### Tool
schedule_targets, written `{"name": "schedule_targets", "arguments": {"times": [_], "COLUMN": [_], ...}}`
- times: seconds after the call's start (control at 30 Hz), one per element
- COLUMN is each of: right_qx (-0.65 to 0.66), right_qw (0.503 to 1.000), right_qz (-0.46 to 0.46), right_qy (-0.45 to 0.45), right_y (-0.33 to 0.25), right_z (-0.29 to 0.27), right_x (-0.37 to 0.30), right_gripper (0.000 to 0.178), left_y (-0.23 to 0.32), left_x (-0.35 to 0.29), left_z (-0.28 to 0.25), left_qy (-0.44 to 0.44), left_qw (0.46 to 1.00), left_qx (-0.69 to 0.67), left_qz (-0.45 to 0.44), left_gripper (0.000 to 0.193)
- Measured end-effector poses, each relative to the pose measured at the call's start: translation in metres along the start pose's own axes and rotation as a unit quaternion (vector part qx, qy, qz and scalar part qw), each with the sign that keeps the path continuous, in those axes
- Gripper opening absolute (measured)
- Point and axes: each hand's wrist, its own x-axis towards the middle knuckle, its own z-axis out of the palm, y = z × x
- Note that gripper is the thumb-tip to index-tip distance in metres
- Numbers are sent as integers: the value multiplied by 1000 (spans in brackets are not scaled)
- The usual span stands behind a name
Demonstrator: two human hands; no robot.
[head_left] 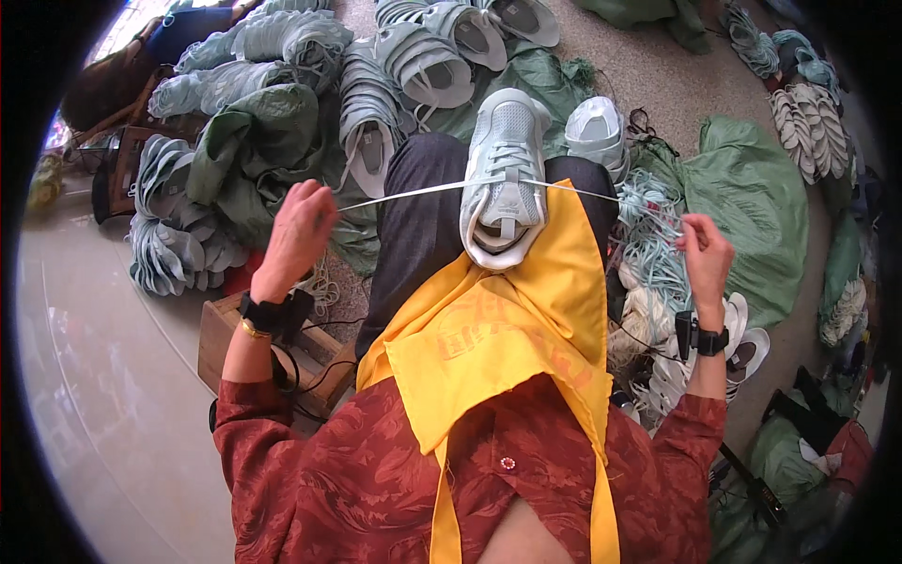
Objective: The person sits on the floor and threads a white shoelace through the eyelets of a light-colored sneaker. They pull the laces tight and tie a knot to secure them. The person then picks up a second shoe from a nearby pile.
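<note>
A pale mint-green sneaker [508, 160] rests on my lap, its toe pointing away from me and its heel opening toward me. From its upper eyelets a light shoelace [404, 194] is stretched out to both sides. My left hand [305, 221] pinches one end of the lace, out past my left knee. On the other side, my right hand [707, 252] has thumb and fingers closed on the other end, above a heap of loose laces [650, 211]. Under the sneaker's heel lies a yellow apron [489, 329].
Nested rows of mint uppers [362, 103] fill the far left. A single pale shoe [596, 132] stands beyond my right knee. Green woven sacks [752, 207] lie at the right. At my left is a wooden box [225, 343] with cables.
</note>
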Motion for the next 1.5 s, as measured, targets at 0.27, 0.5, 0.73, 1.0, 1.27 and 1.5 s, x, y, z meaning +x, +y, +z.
{"name": "schedule_targets", "arguments": {"times": [0.27,0.5,0.73,1.0,1.27,1.5], "right_qx": [-18,-31,-66,-28,205,435], "right_qw": [997,994,991,959,951,888], "right_qz": [63,93,117,163,84,133], "right_qy": [39,48,6,-230,-214,-69], "right_y": [76,110,119,82,-29,-44], "right_z": [-44,-60,-57,-3,-32,6], "right_x": [-6,-9,-9,17,103,40], "right_gripper": [12,13,10,9,11,16], "left_y": [-97,-152,-133,-95,-51,-35], "left_x": [-52,-82,-70,-14,86,41], "left_z": [-30,-65,-69,-73,-132,-32], "left_qy": [-38,-5,2,-60,214,34], "left_qw": [977,957,966,973,974,976], "left_qx": [26,25,-55,-119,31,-178], "left_qz": [-207,-289,-254,-189,-62,-124], "left_gripper": [15,14,14,11,7,9]}}
